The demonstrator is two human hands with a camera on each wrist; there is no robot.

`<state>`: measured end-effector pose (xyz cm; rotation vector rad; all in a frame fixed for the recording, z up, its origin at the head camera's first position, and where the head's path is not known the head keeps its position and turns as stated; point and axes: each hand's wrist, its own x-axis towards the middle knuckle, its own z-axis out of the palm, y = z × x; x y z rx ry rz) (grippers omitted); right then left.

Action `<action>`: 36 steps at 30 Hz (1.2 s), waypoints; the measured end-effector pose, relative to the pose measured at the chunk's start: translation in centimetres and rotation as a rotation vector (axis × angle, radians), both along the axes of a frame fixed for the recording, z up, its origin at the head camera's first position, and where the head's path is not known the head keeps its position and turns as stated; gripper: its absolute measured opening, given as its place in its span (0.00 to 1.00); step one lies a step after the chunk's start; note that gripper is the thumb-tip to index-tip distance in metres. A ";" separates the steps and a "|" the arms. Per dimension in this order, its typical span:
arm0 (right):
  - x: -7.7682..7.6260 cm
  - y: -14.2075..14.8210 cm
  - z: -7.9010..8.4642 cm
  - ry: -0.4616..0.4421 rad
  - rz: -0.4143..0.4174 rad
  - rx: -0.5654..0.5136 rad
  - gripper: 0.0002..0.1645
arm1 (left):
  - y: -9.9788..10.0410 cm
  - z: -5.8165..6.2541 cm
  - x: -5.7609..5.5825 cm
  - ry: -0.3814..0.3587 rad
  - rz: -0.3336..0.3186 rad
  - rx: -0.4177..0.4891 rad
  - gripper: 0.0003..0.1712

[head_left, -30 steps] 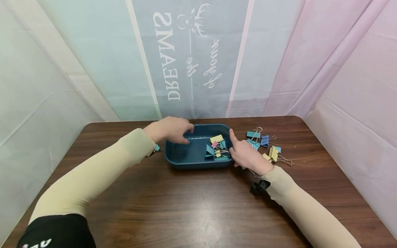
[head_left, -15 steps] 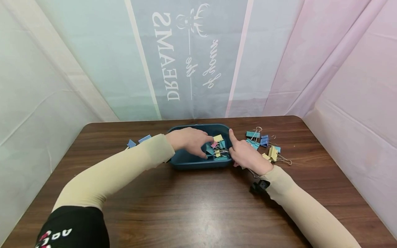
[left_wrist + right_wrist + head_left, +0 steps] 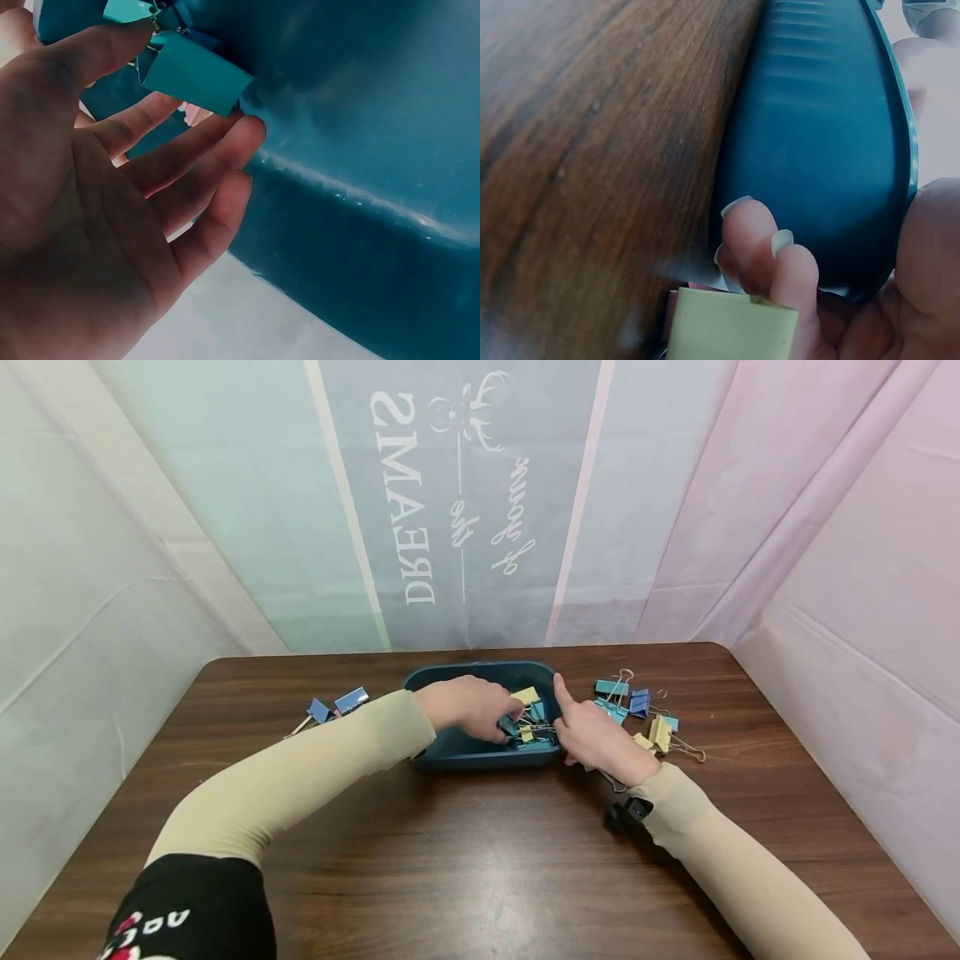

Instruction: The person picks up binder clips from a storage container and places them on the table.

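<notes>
A dark teal plastic tray (image 3: 450,758) sits on the table with several binder clips (image 3: 534,727) heaped at its right end. My left hand (image 3: 472,706) reaches down into it at that heap. In the left wrist view, a teal binder clip (image 3: 196,73) stands between my thumb (image 3: 112,51) and curved fingers, with a pink clip (image 3: 196,114) partly hidden behind. My right hand (image 3: 596,735) holds the tray's right end, index finger along the rim. In the right wrist view its curled fingertips (image 3: 750,232) lie against the tray's outer wall (image 3: 817,150).
Teal, blue and yellow binder clips (image 3: 660,732) lie on the table right of the tray, and a yellow clip (image 3: 731,326) is beneath my right hand. Blue clips (image 3: 351,700) lie left of the tray, beside my left sleeve. A printed curtain (image 3: 465,527) hangs behind the table.
My left hand has moved right across the tray to the clip heap, and its fingers have drawn in around a teal clip. The right hand stays put.
</notes>
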<state>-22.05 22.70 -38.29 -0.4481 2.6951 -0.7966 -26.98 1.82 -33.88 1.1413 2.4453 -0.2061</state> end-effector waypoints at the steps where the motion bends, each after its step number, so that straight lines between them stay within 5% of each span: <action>1: 0.0 0.0 0.0 0.001 0.001 0.000 0.44 | 0.0 0.0 0.0 -0.003 -0.001 -0.005 0.25; 25: 0.1 0.0 -0.1 0.007 -0.002 -0.009 0.44 | -0.3 0.9 0.1 0.032 0.005 0.069 0.19; 36: 0.1 0.0 -0.1 0.021 -0.001 0.002 0.44 | -2.3 3.0 -0.2 0.056 0.034 0.137 0.20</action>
